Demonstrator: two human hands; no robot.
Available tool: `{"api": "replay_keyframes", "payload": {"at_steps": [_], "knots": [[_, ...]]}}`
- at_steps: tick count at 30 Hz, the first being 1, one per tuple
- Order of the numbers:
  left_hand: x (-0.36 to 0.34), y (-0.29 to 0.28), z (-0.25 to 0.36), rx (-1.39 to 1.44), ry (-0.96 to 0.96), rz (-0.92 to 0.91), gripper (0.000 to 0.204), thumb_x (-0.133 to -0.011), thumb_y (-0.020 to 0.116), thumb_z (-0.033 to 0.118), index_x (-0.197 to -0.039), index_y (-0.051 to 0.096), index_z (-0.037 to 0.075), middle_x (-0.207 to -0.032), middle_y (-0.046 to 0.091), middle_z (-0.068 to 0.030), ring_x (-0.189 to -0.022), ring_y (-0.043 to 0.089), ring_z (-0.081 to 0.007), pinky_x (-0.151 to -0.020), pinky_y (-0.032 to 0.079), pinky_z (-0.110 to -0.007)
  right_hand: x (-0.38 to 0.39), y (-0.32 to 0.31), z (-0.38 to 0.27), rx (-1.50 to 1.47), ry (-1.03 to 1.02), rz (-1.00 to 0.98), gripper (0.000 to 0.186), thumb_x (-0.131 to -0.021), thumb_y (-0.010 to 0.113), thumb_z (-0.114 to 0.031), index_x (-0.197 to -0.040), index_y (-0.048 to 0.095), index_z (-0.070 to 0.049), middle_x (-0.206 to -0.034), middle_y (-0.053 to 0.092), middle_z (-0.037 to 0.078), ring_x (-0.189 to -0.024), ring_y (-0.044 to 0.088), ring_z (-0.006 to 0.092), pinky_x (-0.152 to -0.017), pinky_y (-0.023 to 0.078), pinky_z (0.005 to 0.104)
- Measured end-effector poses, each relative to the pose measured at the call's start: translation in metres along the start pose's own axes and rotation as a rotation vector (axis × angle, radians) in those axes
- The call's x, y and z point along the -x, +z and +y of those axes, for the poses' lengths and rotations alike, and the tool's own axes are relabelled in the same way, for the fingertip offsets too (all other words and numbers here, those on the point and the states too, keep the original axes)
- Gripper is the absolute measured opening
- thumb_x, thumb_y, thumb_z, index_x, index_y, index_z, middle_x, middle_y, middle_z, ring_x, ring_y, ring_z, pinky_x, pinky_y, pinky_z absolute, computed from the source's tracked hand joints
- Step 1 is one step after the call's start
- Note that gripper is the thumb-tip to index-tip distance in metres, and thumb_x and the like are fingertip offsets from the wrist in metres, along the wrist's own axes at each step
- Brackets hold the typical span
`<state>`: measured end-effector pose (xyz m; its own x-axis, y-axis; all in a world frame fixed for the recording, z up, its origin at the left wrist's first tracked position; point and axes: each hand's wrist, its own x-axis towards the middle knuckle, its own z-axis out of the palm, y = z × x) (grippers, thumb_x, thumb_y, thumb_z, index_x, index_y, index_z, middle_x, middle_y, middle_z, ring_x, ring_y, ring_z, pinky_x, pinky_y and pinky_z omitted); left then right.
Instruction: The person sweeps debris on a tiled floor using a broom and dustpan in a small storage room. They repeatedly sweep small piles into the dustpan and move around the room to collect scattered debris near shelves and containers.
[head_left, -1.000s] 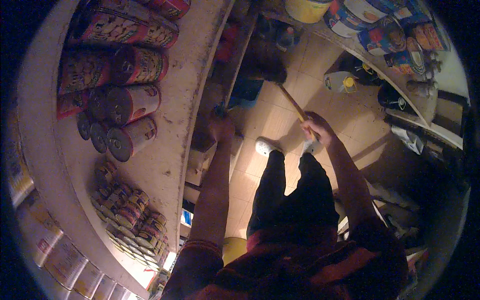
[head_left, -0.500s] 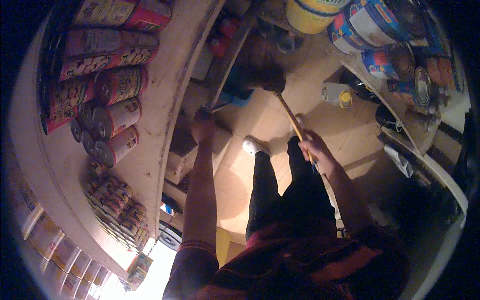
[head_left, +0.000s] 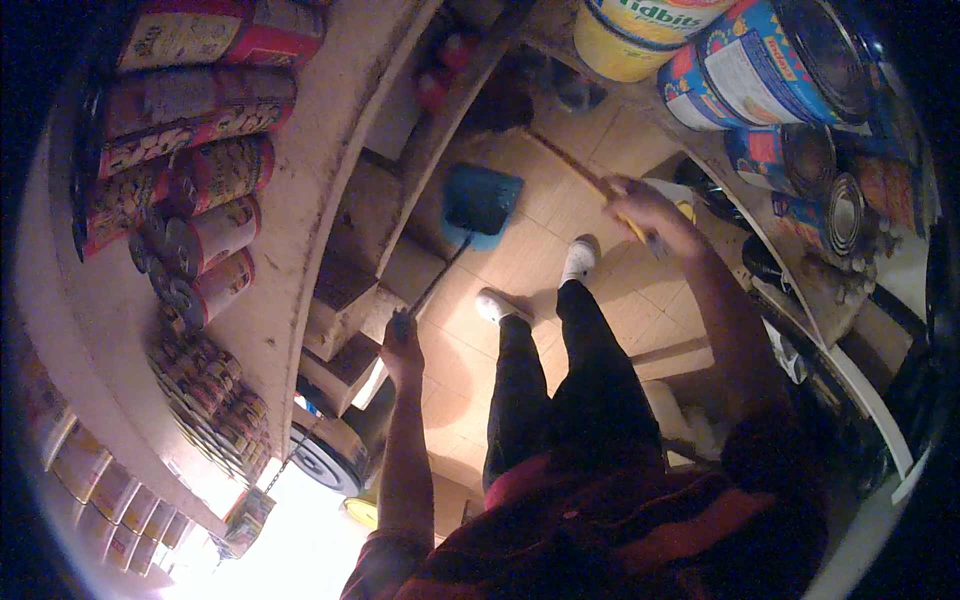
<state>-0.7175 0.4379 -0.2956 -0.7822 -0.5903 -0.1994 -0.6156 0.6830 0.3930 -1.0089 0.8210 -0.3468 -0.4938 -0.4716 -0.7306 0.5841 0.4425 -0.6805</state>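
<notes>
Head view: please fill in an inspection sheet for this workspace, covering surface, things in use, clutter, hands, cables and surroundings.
Surface: light tiled floor, partly in shadow.
Things in use: blue dustpan with a long handle; broom with a wooden stick, its head in shadow.
Clutter: white bottle, partly hidden; boxes under the left shelf.
Hands: left hand grips the dustpan's handle; right hand grips the broom's stick.
Cables: nothing seen.
Surroundings: red cans on the left shelf; large blue cans and yellow bucket at upper right.
</notes>
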Motion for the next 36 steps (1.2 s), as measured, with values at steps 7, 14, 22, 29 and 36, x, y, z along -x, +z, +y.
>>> {"api": "replay_keyframes", "payload": {"at_steps": [7, 14, 22, 29, 36], "knots": [[0.02, 0.006, -0.015, 0.089, -0.153, 0.015, 0.032, -0.081, 0.064, 0.02, -0.107, 0.06, 0.003, -0.094, 0.066, -0.0169, -0.085, 0.066, -0.0275, -0.071, 0.052, -0.036, -0.069, 0.009, 0.051, -0.4, 0.113, -0.03, 0.018, -0.074, 0.062, -0.021, -0.083, 0.055, -0.008, -0.059, 0.051, 0.003, -0.042, 0.047, 0.0127, -0.036, 0.035, 0.0294], [0.015, 0.008, -0.012, 0.061, -0.188, 0.012, 0.037, -0.08, 0.067, 0.021, -0.112, 0.058, 0.005, -0.096, 0.066, -0.0151, -0.085, 0.066, -0.0234, -0.073, 0.052, -0.034, 0.072, -0.026, -0.015, -0.022, 0.266, -0.156, 0.025, -0.082, 0.057, -0.022, -0.103, 0.053, -0.009, -0.061, 0.048, -0.001, -0.041, 0.045, 0.0085, -0.037, 0.037, 0.0244], [0.012, 0.011, -0.024, 0.007, -0.331, -0.157, 0.024, -0.082, 0.063, 0.025, -0.094, 0.054, 0.007, -0.067, 0.059, -0.0089, -0.046, 0.053, -0.0136, -0.041, 0.042, -0.029, -0.076, -0.029, 0.008, -0.353, -0.037, -0.144, 0.012, -0.076, 0.059, -0.018, -0.078, 0.049, -0.011, -0.059, 0.048, 0.0, -0.043, 0.047, 0.0123, -0.037, 0.037, 0.0264], [0.006, 0.013, -0.008, -0.074, -0.241, -0.07, 0.026, -0.081, 0.061, 0.027, -0.098, 0.054, 0.009, -0.085, 0.065, -0.0192, -0.079, 0.064, -0.0357, -0.066, 0.05, -0.044, 0.0, -0.055, 0.01, 0.282, 0.202, -0.144, 0.021, -0.073, 0.064, -0.02, -0.086, 0.053, -0.008, -0.06, 0.052, 0.002, -0.044, 0.049, 0.0128, -0.04, 0.038, 0.0269], [0.004, 0.012, 0.012, -0.139, -0.277, -0.042, 0.024, -0.08, 0.062, 0.025, -0.097, 0.055, 0.01, -0.085, 0.065, -0.0184, -0.079, 0.064, -0.0355, -0.066, 0.05, -0.044, -0.026, -0.08, -0.015, -0.055, 0.09, -0.131, 0.016, -0.075, 0.06, -0.018, -0.084, 0.049, -0.01, -0.055, 0.047, 0.001, -0.036, 0.044, 0.0132, -0.034, 0.036, 0.0285]]}}
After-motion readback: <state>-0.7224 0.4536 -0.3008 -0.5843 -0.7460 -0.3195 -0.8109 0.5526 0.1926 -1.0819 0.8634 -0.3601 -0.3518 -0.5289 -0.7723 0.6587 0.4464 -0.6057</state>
